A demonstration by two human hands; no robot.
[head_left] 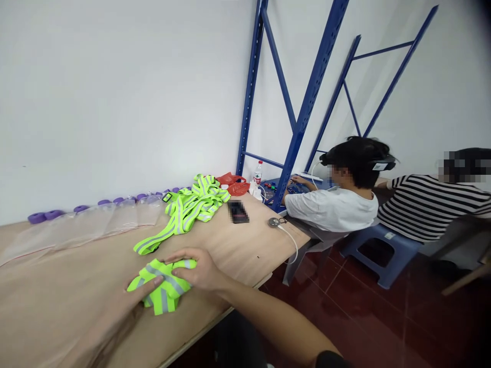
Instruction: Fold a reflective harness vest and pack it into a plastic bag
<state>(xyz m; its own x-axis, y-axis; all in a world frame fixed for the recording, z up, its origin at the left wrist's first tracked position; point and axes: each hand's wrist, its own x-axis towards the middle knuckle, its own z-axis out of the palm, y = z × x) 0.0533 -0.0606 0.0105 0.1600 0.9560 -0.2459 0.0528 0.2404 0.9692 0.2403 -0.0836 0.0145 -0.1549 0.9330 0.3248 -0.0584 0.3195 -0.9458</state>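
Note:
A bunched neon-yellow reflective strap point(164, 294) with grey stripes is held just above the wooden table point(215, 250). My left hand point(132, 301) grips its left side, thumb lying across the folds. On the right side my right hand point(197, 268) is closed round a fold, the fingers curled over the top. Just beyond them, a larger tangled heap of the same reflective straps point(192, 209) lies on the table, one loose end trailing toward my hands.
Clear plastic bags point(95, 227) and several purple rolls point(53, 214) line the wall. Right of the heap are a phone point(238, 211), a red bag point(238, 185) and a round device with a white cable point(273, 222). A blue rack point(303, 117) and two seated people are farther right.

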